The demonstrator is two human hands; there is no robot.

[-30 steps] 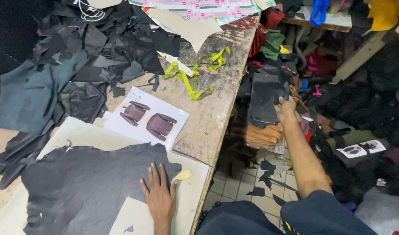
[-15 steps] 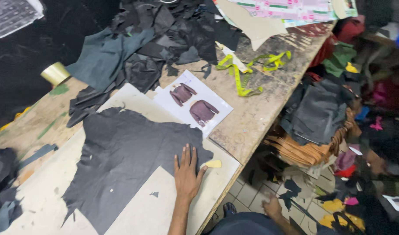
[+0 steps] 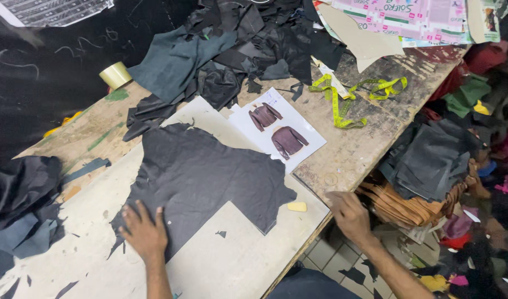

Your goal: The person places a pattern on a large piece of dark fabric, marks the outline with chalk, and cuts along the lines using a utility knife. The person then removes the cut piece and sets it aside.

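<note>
- Black leather piece (image 3: 201, 177) spread flat on the pale board (image 3: 237, 260) atop the desk (image 3: 353, 149), long axis running from near-left toward far-right.
- Left hand (image 3: 144, 232) open, fingers splayed, pressing the leather's near-left edge; clearly the nearer hand.
- Right hand (image 3: 349, 213) at the desk's front edge, well apart from the leather, fingers loosely curled, seemingly gripping nothing.
- Yellow chalk (image 3: 297, 206) just beside the leather's right corner.
- Jacket photo sheet (image 3: 279, 128) and yellow measuring tape (image 3: 342, 102) farther back.

Matt black leather sheet (image 3: 204, 177) on worn, rough wooden table (image 3: 353, 147)
</note>
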